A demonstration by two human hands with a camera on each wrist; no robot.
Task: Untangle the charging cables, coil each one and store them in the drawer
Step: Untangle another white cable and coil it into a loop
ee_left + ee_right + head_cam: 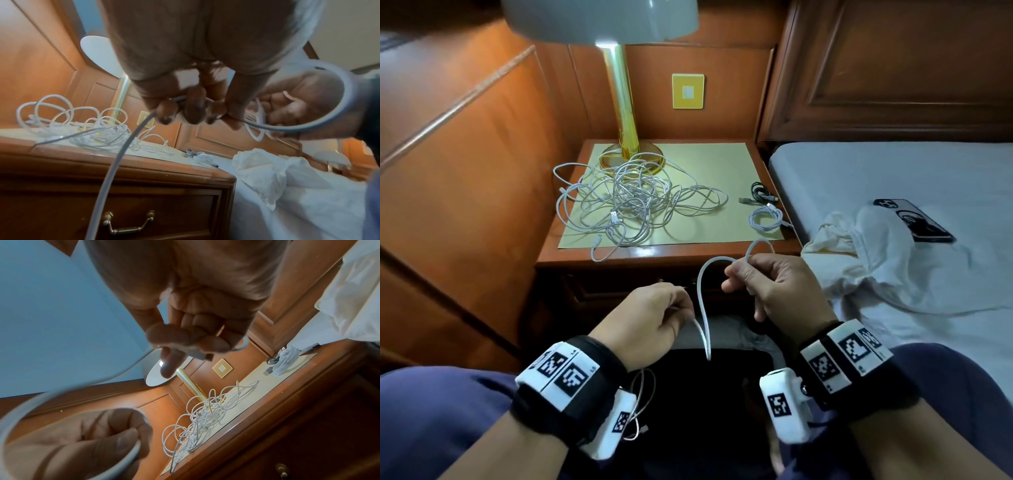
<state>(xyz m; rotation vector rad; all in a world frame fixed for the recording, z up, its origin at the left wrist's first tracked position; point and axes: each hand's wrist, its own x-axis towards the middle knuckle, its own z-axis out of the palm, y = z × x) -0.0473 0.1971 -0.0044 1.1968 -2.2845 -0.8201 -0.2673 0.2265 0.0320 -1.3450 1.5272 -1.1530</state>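
Observation:
I hold one white cable (703,308) between both hands above my lap, in front of the nightstand. My left hand (654,322) grips one stretch of it in curled fingers (191,110). My right hand (767,281) pinches a small loop of it between thumb and fingers (185,340). A tangle of white cables (630,198) lies on the nightstand top by the lamp base. A coiled white cable (767,219) and a coiled dark cable (758,192) sit at its right edge. The drawer (123,211) with a brass handle (127,227) is closed.
A lamp (619,102) stands at the back of the nightstand (654,257). The bed (911,178) on the right carries a crumpled white cloth (876,260) and a phone (914,219). Wood panelling encloses the left and back.

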